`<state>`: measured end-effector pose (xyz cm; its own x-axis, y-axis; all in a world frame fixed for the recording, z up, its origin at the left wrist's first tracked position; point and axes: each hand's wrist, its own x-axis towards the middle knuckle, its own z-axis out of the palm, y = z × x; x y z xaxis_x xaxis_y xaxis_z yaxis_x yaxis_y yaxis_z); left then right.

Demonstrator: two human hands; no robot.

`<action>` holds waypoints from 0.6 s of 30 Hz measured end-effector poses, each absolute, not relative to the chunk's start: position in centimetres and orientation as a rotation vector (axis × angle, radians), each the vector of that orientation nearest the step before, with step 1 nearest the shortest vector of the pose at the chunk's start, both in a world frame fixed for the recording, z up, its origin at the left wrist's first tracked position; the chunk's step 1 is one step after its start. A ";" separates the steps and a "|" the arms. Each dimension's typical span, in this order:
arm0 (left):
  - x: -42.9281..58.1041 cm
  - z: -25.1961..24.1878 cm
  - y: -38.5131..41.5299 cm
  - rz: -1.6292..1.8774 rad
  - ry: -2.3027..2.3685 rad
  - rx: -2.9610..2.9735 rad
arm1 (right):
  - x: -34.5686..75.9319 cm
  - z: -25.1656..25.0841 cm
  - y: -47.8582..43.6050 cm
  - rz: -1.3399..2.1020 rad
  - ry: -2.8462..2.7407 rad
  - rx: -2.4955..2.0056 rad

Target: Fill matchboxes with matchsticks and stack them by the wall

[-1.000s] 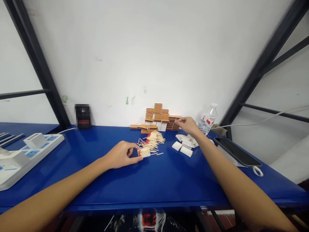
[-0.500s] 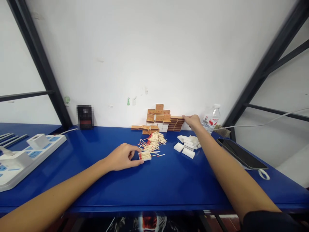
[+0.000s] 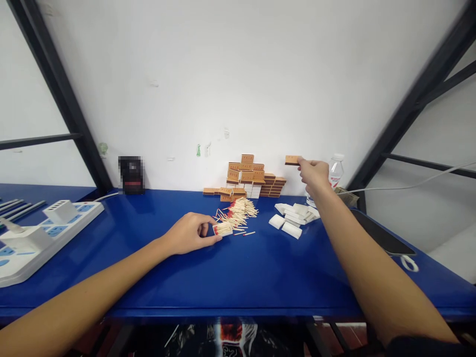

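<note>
My left hand [image 3: 189, 233] rests on the blue table [image 3: 238, 277] with its fingers pinched on a white matchbox tray full of red-tipped matches [image 3: 222, 229]. Just beyond it lies a loose heap of matches [image 3: 238, 214]. My right hand [image 3: 314, 173] is raised above the table and grips a brown matchbox sleeve [image 3: 292, 160] by one end. Below and to its left, a stack of brown matchbox sleeves [image 3: 273, 185] stands against the white wall, beside a bigger pile of brown boxes [image 3: 243, 176].
Several white empty trays [image 3: 293, 218] lie right of the matches. A water bottle [image 3: 334, 173] stands behind my right hand. A dark phone [image 3: 386, 235] lies at the right edge. A white power strip [image 3: 37, 233] sits at the left. A small black device [image 3: 130, 174] stands by the wall.
My right hand has lifted a brown sleeve off the stack by the wall and raised it up and to the right. My left hand has stayed on the filled tray.
</note>
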<state>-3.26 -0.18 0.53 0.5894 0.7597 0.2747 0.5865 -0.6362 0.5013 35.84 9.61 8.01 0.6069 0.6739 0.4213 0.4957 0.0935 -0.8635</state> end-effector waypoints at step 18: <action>-3.8 1.2 0.7 0.948 1.312 2.496 | 24.1 3.7 -1.6 1.500 -2.253 -1.242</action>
<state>-3.83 0.67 1.18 0.4123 0.7878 0.4576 0.6820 -0.5999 0.4183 24.11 -1.64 3.70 -0.6414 0.7086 -0.2941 0.5447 0.1506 -0.8250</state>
